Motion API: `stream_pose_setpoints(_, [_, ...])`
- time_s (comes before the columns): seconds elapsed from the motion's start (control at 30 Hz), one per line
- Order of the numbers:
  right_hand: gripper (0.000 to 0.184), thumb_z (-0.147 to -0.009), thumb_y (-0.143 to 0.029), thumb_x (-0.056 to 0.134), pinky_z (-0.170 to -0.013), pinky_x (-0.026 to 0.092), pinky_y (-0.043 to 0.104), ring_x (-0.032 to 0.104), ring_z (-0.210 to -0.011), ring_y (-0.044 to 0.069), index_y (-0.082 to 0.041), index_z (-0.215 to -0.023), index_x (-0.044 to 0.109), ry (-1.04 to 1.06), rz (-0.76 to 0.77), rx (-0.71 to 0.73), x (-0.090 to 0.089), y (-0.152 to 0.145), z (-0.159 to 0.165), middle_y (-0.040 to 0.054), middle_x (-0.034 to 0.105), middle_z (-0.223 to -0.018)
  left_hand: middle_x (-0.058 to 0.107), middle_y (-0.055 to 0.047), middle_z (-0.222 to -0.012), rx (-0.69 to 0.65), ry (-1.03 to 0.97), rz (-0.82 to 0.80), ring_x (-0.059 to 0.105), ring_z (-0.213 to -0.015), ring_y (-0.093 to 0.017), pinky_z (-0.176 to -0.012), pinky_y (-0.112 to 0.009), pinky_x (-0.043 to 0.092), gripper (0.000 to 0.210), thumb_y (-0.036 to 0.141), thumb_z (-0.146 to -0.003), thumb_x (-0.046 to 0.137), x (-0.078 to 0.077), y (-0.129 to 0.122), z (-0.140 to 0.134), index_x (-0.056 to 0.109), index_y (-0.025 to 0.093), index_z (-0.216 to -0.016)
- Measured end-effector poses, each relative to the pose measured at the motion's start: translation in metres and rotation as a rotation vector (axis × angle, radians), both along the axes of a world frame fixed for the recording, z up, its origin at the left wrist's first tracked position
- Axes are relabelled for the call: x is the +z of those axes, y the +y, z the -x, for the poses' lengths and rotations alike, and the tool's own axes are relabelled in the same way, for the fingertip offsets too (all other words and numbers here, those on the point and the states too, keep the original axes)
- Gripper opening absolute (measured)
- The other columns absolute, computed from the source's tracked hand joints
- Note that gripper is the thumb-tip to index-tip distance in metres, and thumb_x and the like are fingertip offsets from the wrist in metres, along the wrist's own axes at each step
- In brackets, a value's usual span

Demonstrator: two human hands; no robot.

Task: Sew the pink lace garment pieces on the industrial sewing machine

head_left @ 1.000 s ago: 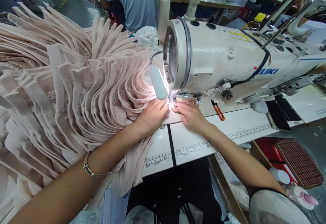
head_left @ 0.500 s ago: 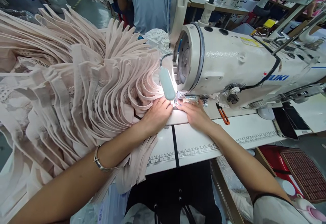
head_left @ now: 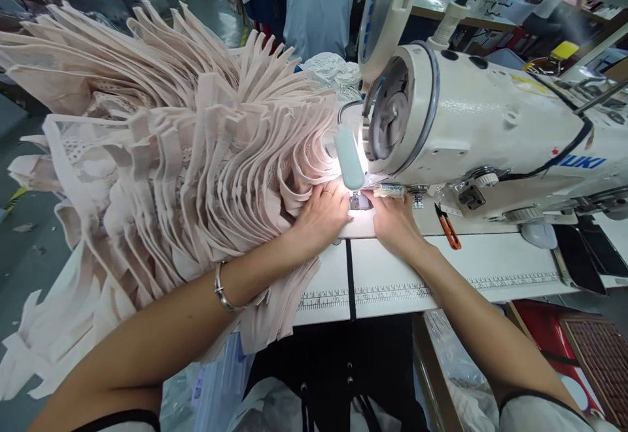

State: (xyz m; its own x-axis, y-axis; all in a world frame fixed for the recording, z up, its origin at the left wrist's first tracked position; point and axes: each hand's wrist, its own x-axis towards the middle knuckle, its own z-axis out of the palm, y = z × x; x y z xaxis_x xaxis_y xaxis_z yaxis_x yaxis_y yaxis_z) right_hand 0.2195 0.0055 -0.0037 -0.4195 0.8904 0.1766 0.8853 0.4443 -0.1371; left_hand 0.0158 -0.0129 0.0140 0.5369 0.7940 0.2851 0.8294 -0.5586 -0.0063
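Observation:
A large pile of pale pink garments with lace parts and folded bands lies left of the white sewing machine. My left hand is at the pile's right edge, its fingers closed on a pale pink garment beside the presser foot. On the other side of the foot, my right hand has its fingers drawn together close to the needle area. Its fingertips are partly hidden under the machine head, and what they hold is not clear. A pale green lamp lights this spot.
Orange-handled thread snips lie right of my right hand. A printed ruler runs along the white table's front edge. Beyond the machine are a person in a blue shirt and white lace fabric. A dark phone-like slab lies at right.
The whole view has shifted, so the machine and pile appear farther right. Both hands stay beside the presser foot, with a slightly wider gap between them. The machine's handwheel-like end face looks different.

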Motion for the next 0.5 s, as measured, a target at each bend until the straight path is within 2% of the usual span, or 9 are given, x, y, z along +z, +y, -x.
stream_pose_setpoints(0.1, [0.045,-0.088,-0.011,0.043,-0.091,0.042,0.053,0.062,-0.097,0.036,-0.023,-0.122,0.07,-0.044,0.013,-0.075,0.0,0.006,0.004,0.0135,0.074,-0.1,0.069,-0.016,-0.093,-0.061,0.01,-0.003,0.062,-0.092,-0.03,-0.085,-0.046,0.042,0.03,0.016,-0.101,0.041,0.002,0.001,-0.001,0.07,0.009,-0.101])
stream_pose_setpoints(0.2, [0.039,-0.089,-0.01,0.045,-0.089,0.042,0.051,0.061,-0.087,0.032,-0.026,-0.113,0.072,-0.006,-0.031,-0.069,-0.001,0.008,0.005,0.0106,0.071,-0.091,0.07,-0.014,-0.09,-0.002,-0.02,0.043,0.063,-0.087,-0.029,-0.085,-0.045,0.043,0.03,0.014,-0.101,0.038,0.003,0.007,-0.001,0.068,0.01,-0.1])
stream_pose_setpoints(0.33, [0.035,-0.09,-0.008,0.04,-0.08,0.044,0.044,0.057,-0.081,0.028,-0.023,-0.098,0.07,0.046,-0.129,0.061,-0.005,0.007,0.002,0.0097,0.068,-0.086,0.073,-0.014,-0.108,0.112,-0.186,0.195,0.064,-0.106,-0.03,-0.095,-0.043,0.046,0.025,0.028,-0.1,0.051,0.003,0.02,-0.001,0.06,0.011,-0.116])
stream_pose_setpoints(0.4, [0.037,-0.089,-0.005,0.037,-0.075,0.044,0.04,0.056,-0.08,0.027,-0.023,-0.094,0.068,0.04,-0.149,0.115,-0.006,0.005,0.0,0.0086,0.068,-0.086,0.072,-0.014,-0.117,0.09,-0.218,0.256,0.062,-0.117,-0.031,-0.101,-0.043,0.044,0.03,0.031,-0.099,0.055,0.003,0.023,0.0,0.057,0.012,-0.121])
stream_pose_setpoints(0.5, [0.038,-0.085,-0.001,0.037,-0.074,0.044,0.039,0.056,-0.078,0.025,-0.022,-0.094,0.068,0.018,-0.177,0.121,-0.005,0.002,0.0,0.0076,0.068,-0.086,0.071,-0.013,-0.124,0.043,-0.213,0.306,0.058,-0.125,-0.031,-0.108,-0.044,0.041,0.031,0.031,-0.098,0.055,0.003,0.024,0.001,0.055,0.012,-0.122])
